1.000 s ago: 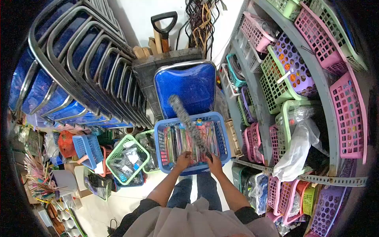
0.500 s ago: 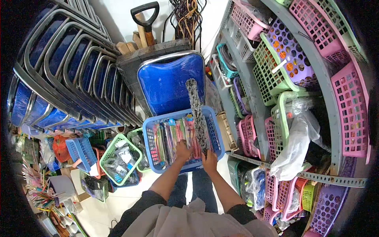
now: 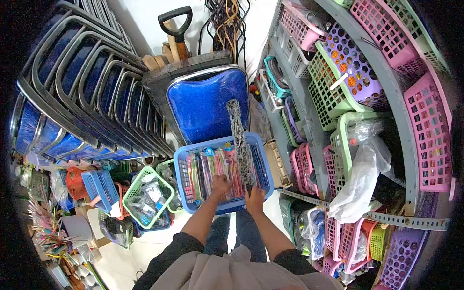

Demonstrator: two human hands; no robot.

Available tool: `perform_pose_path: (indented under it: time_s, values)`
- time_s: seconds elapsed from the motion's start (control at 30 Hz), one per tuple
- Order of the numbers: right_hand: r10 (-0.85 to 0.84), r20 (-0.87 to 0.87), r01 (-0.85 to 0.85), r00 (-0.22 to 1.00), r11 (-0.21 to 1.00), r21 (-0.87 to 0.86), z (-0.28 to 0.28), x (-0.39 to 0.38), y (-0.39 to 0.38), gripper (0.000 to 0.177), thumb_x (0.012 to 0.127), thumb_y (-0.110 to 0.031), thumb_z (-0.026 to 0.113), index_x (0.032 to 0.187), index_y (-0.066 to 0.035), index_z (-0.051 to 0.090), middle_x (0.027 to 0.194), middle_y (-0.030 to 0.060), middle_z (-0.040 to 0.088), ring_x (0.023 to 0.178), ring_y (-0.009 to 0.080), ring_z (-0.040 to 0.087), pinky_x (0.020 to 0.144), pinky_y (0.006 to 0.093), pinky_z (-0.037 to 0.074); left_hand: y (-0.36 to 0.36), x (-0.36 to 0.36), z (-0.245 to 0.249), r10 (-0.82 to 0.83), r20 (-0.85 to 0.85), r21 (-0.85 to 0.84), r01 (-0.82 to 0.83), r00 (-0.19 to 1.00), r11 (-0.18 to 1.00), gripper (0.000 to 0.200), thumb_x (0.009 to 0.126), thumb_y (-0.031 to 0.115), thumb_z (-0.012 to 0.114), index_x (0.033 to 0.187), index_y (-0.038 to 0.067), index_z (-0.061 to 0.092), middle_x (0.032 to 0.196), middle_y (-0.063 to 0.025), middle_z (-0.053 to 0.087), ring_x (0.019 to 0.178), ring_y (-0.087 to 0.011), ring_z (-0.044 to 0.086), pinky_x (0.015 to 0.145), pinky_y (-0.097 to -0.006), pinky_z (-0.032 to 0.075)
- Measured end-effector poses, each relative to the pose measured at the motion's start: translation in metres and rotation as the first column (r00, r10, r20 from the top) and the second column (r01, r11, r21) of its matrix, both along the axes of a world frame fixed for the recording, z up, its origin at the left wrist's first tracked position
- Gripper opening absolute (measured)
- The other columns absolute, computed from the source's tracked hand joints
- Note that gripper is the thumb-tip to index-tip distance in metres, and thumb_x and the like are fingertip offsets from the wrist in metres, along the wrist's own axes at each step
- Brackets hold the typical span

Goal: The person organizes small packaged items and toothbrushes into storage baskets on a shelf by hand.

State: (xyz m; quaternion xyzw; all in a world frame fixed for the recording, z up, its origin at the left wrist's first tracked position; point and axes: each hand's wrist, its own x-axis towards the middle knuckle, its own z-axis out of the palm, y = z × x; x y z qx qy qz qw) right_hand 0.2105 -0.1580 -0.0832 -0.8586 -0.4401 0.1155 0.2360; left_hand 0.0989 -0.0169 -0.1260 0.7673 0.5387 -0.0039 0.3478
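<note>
A blue plastic basket [image 3: 179, 164] stands in front of me, filled with a row of slim, colourful plastic-wrapped packs [image 3: 196, 174] whose exact kind I cannot make out. My left hand [image 3: 221, 186] rests on top of the packs near the front of the basket, its thumb and fingers apart. Closed around the lower end of a grey, fluffy duster [image 3: 238, 130] is my right hand [image 3: 254, 199], at the basket's front rim. The duster lies across the right part of the basket, its far tip in front of a blue chair pad [image 3: 203, 104].
Stacked blue chairs with metal frames [image 3: 92, 87] fill the left. On the right, grey shelving [image 3: 309, 106] holds pink, green and purple baskets; a white plastic bag [image 3: 355, 188] hangs out. A green basket [image 3: 148, 193] sits left of the blue one. A shovel handle [image 3: 180, 34] rises behind.
My left hand has shifted slightly left and toward me over the packs. The duster and my right hand have moved a little left and nearer. The view has shifted slightly.
</note>
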Motion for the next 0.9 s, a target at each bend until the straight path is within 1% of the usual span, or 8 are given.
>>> perform_pose_path:
  time_s: [0.1,0.17,0.33,0.4,0.57,0.63,0.8,0.9]
  values:
    - [-0.001,0.001,0.001,1.000,1.000,0.022,0.000,0.001,-0.001,0.033,0.083,-0.026,0.060,0.096,0.002,0.052,0.079,0.0220,0.059,0.084,0.0385,0.055,0.083,0.0473,0.037,-0.004,-0.011,-0.006,0.093,0.155,0.028,-0.098,0.984,0.995,0.044,0.070,0.042,0.070,0.084,0.002,0.060,0.084,-0.0162,0.054,0.081,-0.0297,0.054,0.070,-0.0403,0.045]
    - [0.002,-0.036,0.000,0.999,0.999,0.054,0.008,0.002,0.000,0.033,0.083,-0.027,0.060,0.097,0.002,0.053,0.079,0.0221,0.059,0.083,0.0394,0.054,0.082,0.0477,0.038,-0.005,-0.024,-0.009,0.418,0.405,-0.411,-0.246,0.813,0.877,0.039,0.073,0.036,0.070,0.084,0.002,0.056,0.070,-0.0117,0.049,0.067,-0.0233,0.051,0.065,-0.0365,0.044]
    - [-0.064,-0.242,0.094,0.968,0.989,0.114,0.035,0.005,-0.002,0.025,0.083,-0.023,0.060,0.094,-0.002,0.051,0.082,0.0224,0.058,0.081,0.0413,0.052,0.075,0.0480,0.040,-0.017,-0.051,0.040,0.394,0.649,-0.269,-0.289,0.650,0.919,0.034,0.077,0.027,0.068,0.094,0.002,0.051,0.072,-0.0063,0.053,0.065,-0.0133,0.051,0.058,-0.0288,0.043]
    - [-0.060,-0.333,0.130,0.941,0.972,0.194,0.036,0.005,-0.011,0.027,0.083,-0.024,0.060,0.095,0.000,0.052,0.083,0.0226,0.057,0.083,0.0415,0.051,0.074,0.0476,0.039,-0.017,-0.066,0.106,0.585,0.467,-0.541,-0.309,0.663,0.782,0.039,0.080,0.026,0.067,0.105,0.000,0.051,0.079,-0.0064,0.057,0.069,-0.0108,0.053,0.060,-0.0256,0.043]
    - [-0.016,-0.219,0.101,0.976,0.920,0.379,0.076,-0.002,-0.049,0.025,0.084,-0.016,0.058,0.100,0.002,0.050,0.071,0.0151,0.055,0.065,0.0298,0.055,0.061,0.0420,0.043,0.004,-0.099,0.134,0.425,0.598,-0.423,-0.182,0.679,0.888,0.057,0.084,0.021,0.064,0.129,-0.002,0.039,0.097,-0.0125,0.061,0.083,-0.0149,0.059,0.071,-0.0281,0.047]
    - [-0.080,-0.504,0.306,0.860,0.871,0.385,0.098,-0.003,-0.061,0.026,0.082,-0.016,0.061,0.098,0.002,0.052,0.068,0.0123,0.056,0.059,0.0251,0.056,0.056,0.0400,0.044,-0.007,-0.098,0.219,0.517,0.658,-0.610,-0.016,0.547,0.792,0.055,0.086,0.022,0.059,0.130,-0.001,0.037,0.110,-0.0127,0.059,0.095,-0.0181,0.058,0.080,-0.0308,0.047]
    - [-0.189,-0.323,0.294,0.927,0.901,0.319,0.180,0.015,-0.071,0.036,0.075,-0.025,0.073,0.093,0.002,0.058,0.068,0.0122,0.061,0.059,0.0210,0.057,0.058,0.0359,0.046,-0.021,-0.085,0.258,0.666,0.730,-0.682,0.228,0.153,0.695,0.065,0.084,0.017,0.063,0.138,0.007,0.028,0.135,-0.0095,0.039,0.126,-0.0210,0.036,0.106,-0.0365,0.024]
    - [-0.155,-0.213,0.213,0.965,0.934,0.287,0.194,0.037,-0.080,0.041,0.072,-0.027,0.074,0.097,0.001,0.059,0.070,0.0132,0.063,0.061,0.0247,0.059,0.060,0.0372,0.047,-0.033,-0.073,0.304,0.530,0.791,-0.586,0.132,0.305,0.799,0.072,0.081,0.018,0.067,0.139,0.007,0.026,0.134,-0.0096,0.041,0.124,-0.0206,0.038,0.104,-0.0353,0.027]
